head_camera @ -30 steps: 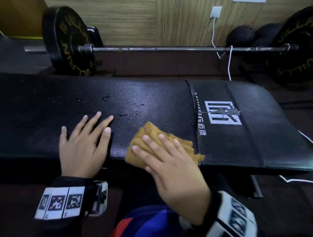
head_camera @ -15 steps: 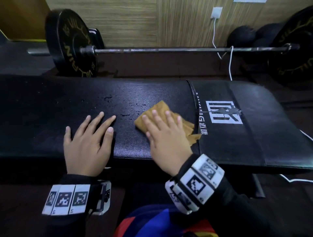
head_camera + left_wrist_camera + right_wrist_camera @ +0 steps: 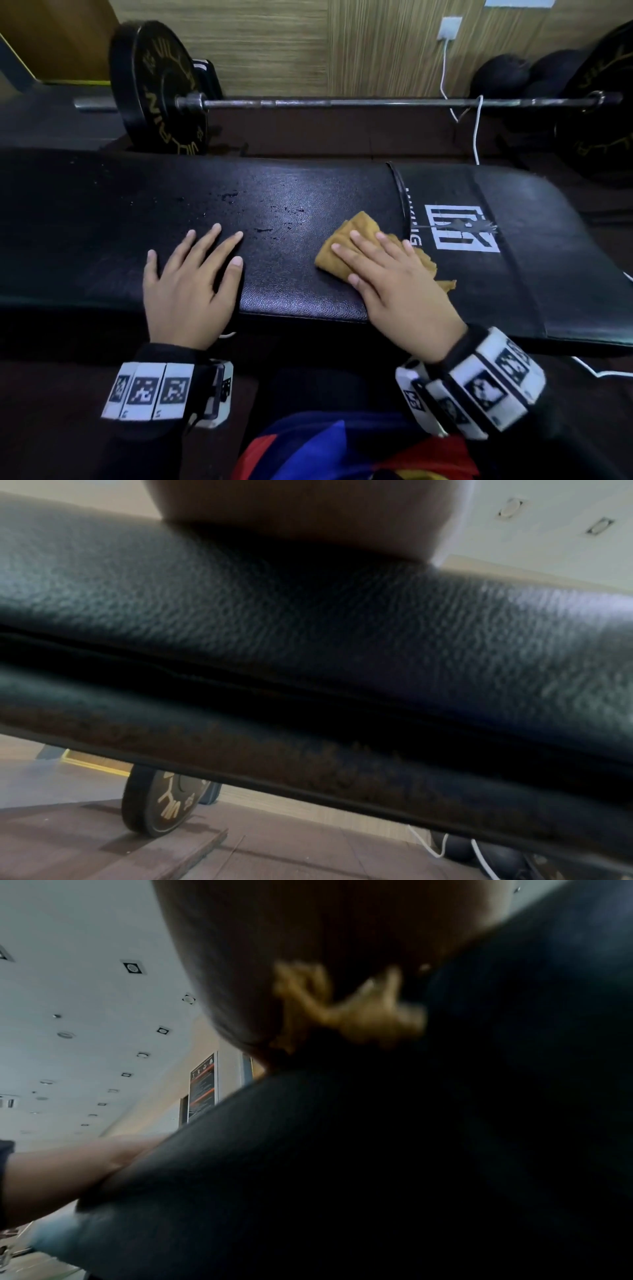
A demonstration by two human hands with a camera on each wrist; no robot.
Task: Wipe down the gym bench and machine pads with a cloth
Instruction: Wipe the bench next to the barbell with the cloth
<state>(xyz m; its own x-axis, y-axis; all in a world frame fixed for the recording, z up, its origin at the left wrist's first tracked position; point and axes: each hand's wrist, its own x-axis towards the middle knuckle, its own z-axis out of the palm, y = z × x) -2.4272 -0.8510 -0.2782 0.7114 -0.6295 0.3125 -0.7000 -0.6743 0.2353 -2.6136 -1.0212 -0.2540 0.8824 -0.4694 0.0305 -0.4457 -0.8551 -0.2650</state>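
Observation:
A black padded gym bench (image 3: 291,192) runs across the head view, with small wet specks (image 3: 274,219) near its middle. A mustard-yellow cloth (image 3: 346,240) lies bunched on the pad, just left of the seam and the white logo (image 3: 459,229). My right hand (image 3: 387,267) lies flat on the cloth with straight fingers, pressing it onto the pad. My left hand (image 3: 195,277) rests flat on the bare pad further left, fingers spread. In the right wrist view the cloth (image 3: 342,1010) bunches under the palm. The left wrist view shows the bench's side edge (image 3: 308,631).
Behind the bench, a barbell (image 3: 342,102) with black plates (image 3: 157,89) rests on the floor by a wooden wall. A white cable (image 3: 476,130) hangs from a wall socket (image 3: 449,28) over the bar. Dark balls (image 3: 500,73) sit at the back right.
My right hand has slid the cloth away from the near edge and to the right, up to the seam by the logo. The left hand has stayed flat in place.

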